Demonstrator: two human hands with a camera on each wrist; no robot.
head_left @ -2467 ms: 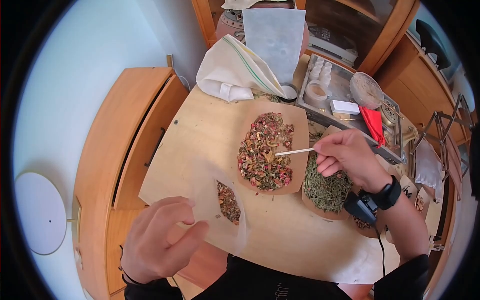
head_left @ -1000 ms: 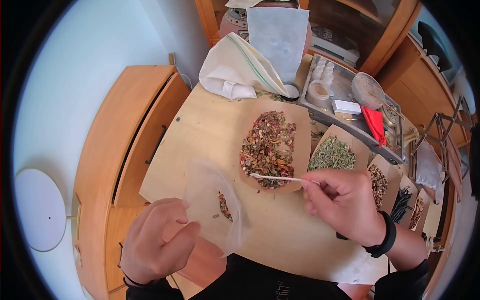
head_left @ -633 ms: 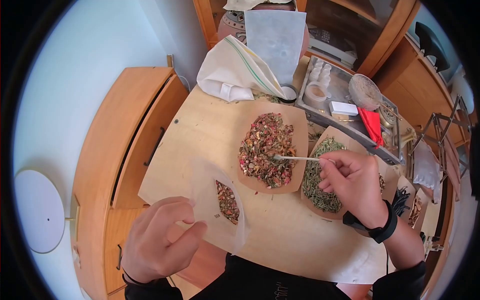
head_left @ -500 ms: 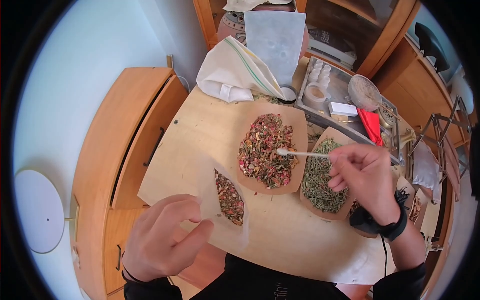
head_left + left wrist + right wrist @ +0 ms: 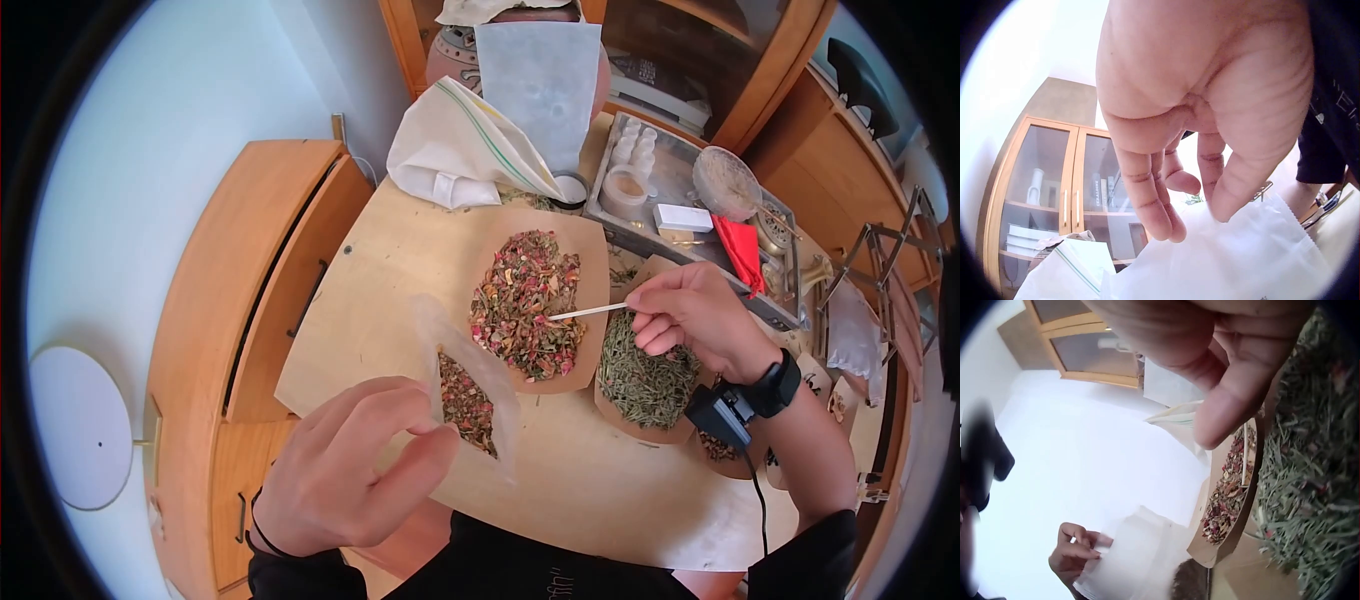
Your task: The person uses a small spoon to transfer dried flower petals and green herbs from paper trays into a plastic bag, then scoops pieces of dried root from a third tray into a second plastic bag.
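Observation:
My left hand [image 5: 350,465] pinches the rim of a translucent white bag [image 5: 505,420] between thumb and fingertips. The mouth of the bag gapes, showing a dried herb and petal mix [image 5: 467,405] inside. In the left wrist view the bag [image 5: 1229,262] hangs below the fingertips. Between thumb and forefinger, my right hand [image 5: 695,315] grips the end of a slim pale spoon [image 5: 590,312]. Its tip is sunk in the red and green petal mix [image 5: 520,290] on a brown paper tray [image 5: 590,355], so the bowl is hidden. The right wrist view shows the spoon handle [image 5: 1245,453] against that mix.
Right of the mix, under my right hand, lies a tray of green dried herb [image 5: 650,385]. More trays stand farther right. Behind are a cloth bag [image 5: 465,145], a grey tray [image 5: 640,238] with jars and a red pouch [image 5: 738,250]. An open drawer [image 5: 315,260] is at left.
My left hand and the bag have moved right, and the bag's mouth has turned. The spoon left the near end of the petal mix, its bowl rose into view, and its tip is now back in the mix.

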